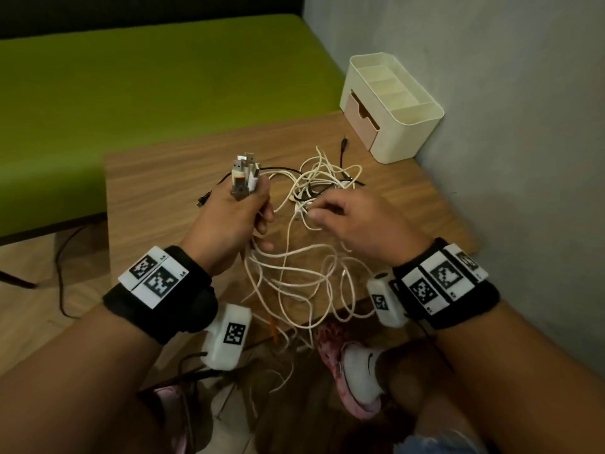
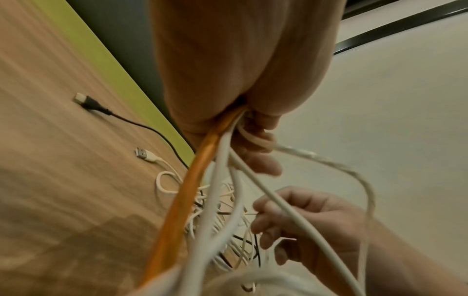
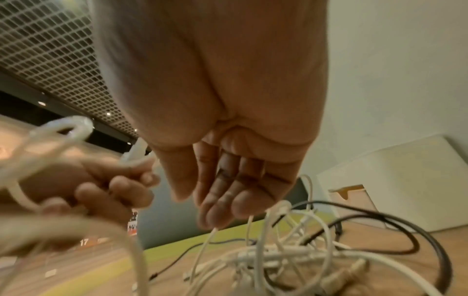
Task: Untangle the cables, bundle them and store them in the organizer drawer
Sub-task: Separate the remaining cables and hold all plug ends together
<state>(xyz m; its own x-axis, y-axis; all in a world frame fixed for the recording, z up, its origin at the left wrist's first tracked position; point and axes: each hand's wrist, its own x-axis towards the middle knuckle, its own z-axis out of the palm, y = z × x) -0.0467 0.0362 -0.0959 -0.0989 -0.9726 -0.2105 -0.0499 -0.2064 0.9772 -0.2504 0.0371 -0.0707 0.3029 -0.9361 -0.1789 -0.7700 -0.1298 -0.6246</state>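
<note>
A wooden table (image 1: 183, 165) is standing beside a grey wall (image 1: 523, 93), organizer (image 1: 393, 106) at its far right. The left hand (image 1: 229, 224) is gripping a bunch of cable plugs (image 1: 244, 173); the right hand (image 1: 353, 221), fingers loosely extended, is touching the tangled cables (image 1: 324, 188) lying just beyond it.

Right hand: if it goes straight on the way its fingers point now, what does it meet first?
Most likely the tangled cables on the table. The right hand points forward and down just over them. Whether it already touches a strand, I cannot tell.
</note>
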